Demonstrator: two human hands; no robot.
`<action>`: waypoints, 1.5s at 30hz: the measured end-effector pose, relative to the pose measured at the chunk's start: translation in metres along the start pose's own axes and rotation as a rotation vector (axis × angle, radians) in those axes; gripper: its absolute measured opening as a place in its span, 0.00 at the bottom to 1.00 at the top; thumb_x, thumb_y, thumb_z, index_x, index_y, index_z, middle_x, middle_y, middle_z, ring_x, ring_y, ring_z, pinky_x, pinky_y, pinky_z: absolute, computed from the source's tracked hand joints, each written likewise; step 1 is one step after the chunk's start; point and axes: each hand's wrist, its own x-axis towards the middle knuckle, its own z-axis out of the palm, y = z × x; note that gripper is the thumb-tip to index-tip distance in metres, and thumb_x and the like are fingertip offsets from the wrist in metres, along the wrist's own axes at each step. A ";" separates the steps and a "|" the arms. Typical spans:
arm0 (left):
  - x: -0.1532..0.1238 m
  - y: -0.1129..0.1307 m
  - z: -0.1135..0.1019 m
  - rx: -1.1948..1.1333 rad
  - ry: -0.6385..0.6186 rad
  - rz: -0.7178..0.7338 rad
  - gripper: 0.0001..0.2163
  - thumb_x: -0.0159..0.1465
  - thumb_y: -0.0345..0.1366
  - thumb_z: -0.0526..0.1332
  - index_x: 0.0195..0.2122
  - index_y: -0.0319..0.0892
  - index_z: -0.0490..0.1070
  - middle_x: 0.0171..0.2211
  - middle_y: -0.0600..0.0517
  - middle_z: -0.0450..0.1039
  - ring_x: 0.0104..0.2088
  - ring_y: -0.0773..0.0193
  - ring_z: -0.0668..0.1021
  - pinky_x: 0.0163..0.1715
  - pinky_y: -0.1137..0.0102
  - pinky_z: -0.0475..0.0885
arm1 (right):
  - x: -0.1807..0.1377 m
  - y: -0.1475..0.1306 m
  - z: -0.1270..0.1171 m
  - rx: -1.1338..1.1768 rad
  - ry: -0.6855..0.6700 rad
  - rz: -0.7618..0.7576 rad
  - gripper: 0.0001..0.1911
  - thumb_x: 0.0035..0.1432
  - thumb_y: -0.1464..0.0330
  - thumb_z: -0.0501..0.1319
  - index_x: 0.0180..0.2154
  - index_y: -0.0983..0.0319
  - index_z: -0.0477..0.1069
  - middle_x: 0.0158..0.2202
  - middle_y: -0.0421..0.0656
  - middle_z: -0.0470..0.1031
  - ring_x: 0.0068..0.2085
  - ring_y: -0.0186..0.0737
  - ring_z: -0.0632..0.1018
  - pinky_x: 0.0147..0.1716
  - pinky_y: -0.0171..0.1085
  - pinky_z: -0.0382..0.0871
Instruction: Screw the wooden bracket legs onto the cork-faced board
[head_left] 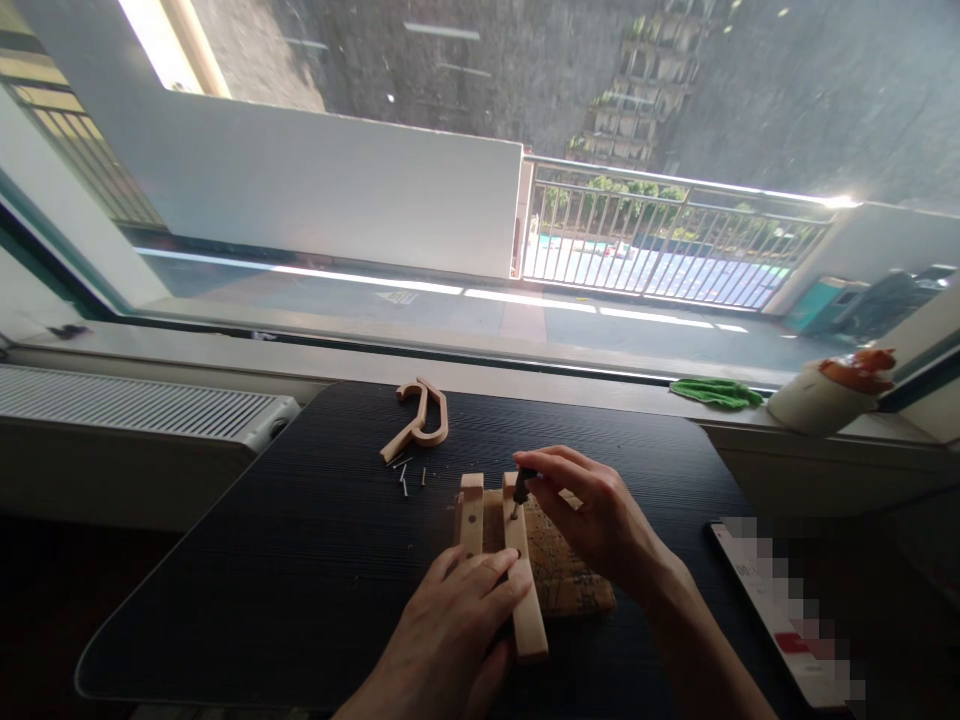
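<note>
My right hand (596, 505) pinches the dark handle of a small screwdriver (524, 484). The screwdriver stands nearly upright, its tip down on a pale wooden bar (531, 622). Fingers of my left hand (469, 610) are wrapped over this bar near its middle, gripping it against what lies below. To its left is a second wooden bar (472, 510) with a dark hole, partly covered by my left hand. Both bars rest on a brown, marked wooden block (574, 575). Whether a screw sits under the tip is too small to tell.
Curved wooden pieces (439, 410) lie at the back of the black table (300, 540), with several loose screws (404, 480) in front of them. A tablet-like device (772, 610) is at the right. On the windowsill are a green cloth (716, 393) and a pale pot (814, 398). A radiator (135, 400) stands left.
</note>
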 end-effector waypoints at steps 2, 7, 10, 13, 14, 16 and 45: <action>0.000 0.000 0.001 -0.002 -0.006 0.000 0.25 0.55 0.28 0.58 0.54 0.52 0.65 0.56 0.51 0.67 0.55 0.56 0.70 0.57 0.56 0.59 | 0.000 0.000 0.001 -0.001 0.005 0.021 0.14 0.62 0.69 0.55 0.49 0.56 0.70 0.42 0.43 0.73 0.39 0.35 0.74 0.35 0.32 0.70; 0.000 -0.002 0.003 0.011 -0.029 -0.016 0.26 0.54 0.27 0.58 0.54 0.52 0.65 0.57 0.52 0.66 0.55 0.55 0.70 0.57 0.54 0.59 | 0.002 0.001 0.003 -0.010 0.016 0.038 0.13 0.61 0.67 0.58 0.48 0.56 0.71 0.38 0.42 0.73 0.33 0.33 0.73 0.32 0.32 0.70; 0.001 -0.003 0.004 0.036 -0.010 -0.007 0.24 0.54 0.28 0.58 0.53 0.52 0.66 0.56 0.53 0.67 0.57 0.53 0.67 0.57 0.53 0.59 | 0.003 0.001 0.003 -0.006 0.035 0.007 0.12 0.60 0.70 0.57 0.46 0.57 0.71 0.42 0.42 0.74 0.36 0.34 0.74 0.37 0.34 0.71; 0.001 -0.003 0.004 0.052 0.017 0.013 0.23 0.55 0.28 0.58 0.53 0.51 0.66 0.57 0.54 0.66 0.60 0.53 0.64 0.58 0.53 0.58 | 0.003 0.001 0.003 0.012 0.046 -0.012 0.13 0.61 0.72 0.55 0.46 0.57 0.72 0.45 0.43 0.74 0.42 0.37 0.75 0.43 0.36 0.70; 0.001 -0.003 0.004 0.047 0.020 0.019 0.23 0.56 0.28 0.58 0.53 0.51 0.65 0.57 0.53 0.66 0.60 0.54 0.64 0.59 0.53 0.57 | 0.003 0.001 0.002 0.017 0.040 -0.007 0.13 0.61 0.71 0.55 0.46 0.57 0.72 0.44 0.43 0.75 0.43 0.37 0.75 0.43 0.37 0.69; 0.001 -0.003 0.005 0.030 0.019 0.031 0.24 0.56 0.29 0.58 0.54 0.50 0.64 0.58 0.52 0.65 0.58 0.55 0.66 0.59 0.54 0.58 | 0.002 0.001 0.002 0.023 0.020 0.013 0.13 0.62 0.70 0.55 0.48 0.57 0.71 0.44 0.43 0.75 0.43 0.38 0.75 0.44 0.38 0.69; 0.002 0.002 0.015 -0.045 0.035 0.020 0.21 0.57 0.31 0.59 0.53 0.50 0.65 0.56 0.53 0.66 0.59 0.54 0.65 0.59 0.52 0.58 | 0.002 0.000 0.002 0.068 -0.029 0.040 0.13 0.62 0.71 0.55 0.48 0.56 0.70 0.44 0.40 0.73 0.39 0.32 0.74 0.38 0.31 0.67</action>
